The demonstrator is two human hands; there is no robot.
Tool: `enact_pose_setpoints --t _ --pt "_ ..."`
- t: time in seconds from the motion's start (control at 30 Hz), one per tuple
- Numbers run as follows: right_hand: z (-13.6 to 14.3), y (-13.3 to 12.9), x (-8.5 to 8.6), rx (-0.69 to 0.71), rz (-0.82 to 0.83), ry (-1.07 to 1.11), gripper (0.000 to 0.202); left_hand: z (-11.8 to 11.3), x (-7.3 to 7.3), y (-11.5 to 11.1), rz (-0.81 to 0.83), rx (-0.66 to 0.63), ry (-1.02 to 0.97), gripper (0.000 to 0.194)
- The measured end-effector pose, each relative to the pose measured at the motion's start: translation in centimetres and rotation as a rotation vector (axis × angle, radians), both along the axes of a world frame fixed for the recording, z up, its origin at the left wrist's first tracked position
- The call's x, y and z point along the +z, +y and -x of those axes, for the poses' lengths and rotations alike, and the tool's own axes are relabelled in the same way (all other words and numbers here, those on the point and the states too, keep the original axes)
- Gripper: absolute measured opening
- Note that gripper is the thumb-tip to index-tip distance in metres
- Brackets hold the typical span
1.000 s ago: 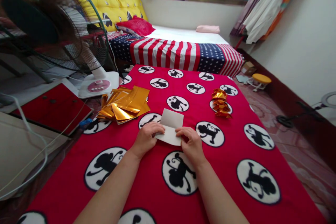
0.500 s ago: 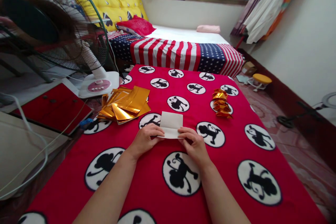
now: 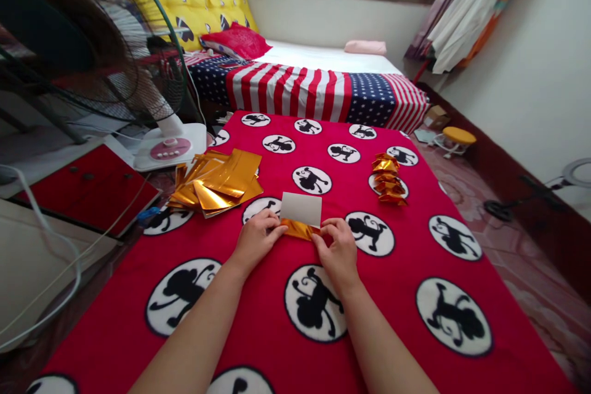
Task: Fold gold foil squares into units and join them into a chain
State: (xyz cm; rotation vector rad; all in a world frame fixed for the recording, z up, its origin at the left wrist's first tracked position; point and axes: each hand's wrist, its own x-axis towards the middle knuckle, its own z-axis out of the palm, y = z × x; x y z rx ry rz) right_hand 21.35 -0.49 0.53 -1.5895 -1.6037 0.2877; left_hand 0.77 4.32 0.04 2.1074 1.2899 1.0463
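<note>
1. The person's left hand [image 3: 259, 235] grips the left end of a partly folded sheet [image 3: 301, 209], thumb and fingers closed at its edge; the right hand [image 3: 338, 250] grips the right end in the same way, its fingertips at the corner of the fold.
2. The sheet lies between the two hands, near the middle of the red cloth [image 3: 388, 326]; its far part shows a plain, pale grey face; its near edge is folded over into a shiny gold strip [image 3: 299, 229], which runs from one hand to the other.
3. To the left, beyond the left hand, a loose, fanned pile of gold sheets [image 3: 219, 181] rests on the cloth; to the right, well apart from the right hand, a row of folded gold pieces [image 3: 388, 180] stands close together, running away from the person.
4. The cloth bears black monkey figures in white circles; a small blue item [image 3: 148, 215], too blurred to name, sits at its left edge.
5. A fan [image 3: 92, 55] stands at the left, its blades blurred; beyond the cloth is a bed [image 3: 314, 86] with a red pillow [image 3: 237, 42] and a pink pillow [image 3: 365, 47]; a yellow-topped stool [image 3: 458, 136] stands on the floor at the right.
</note>
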Motion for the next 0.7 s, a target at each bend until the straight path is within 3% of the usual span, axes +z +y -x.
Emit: enact_pose_setpoints --t 0.7 --pt "0.35 0.10 0.11 -0.120 0.065 -0.079 0.011 -0.42 -0.32 -0.28 0.013 0.130 0.109 0.021"
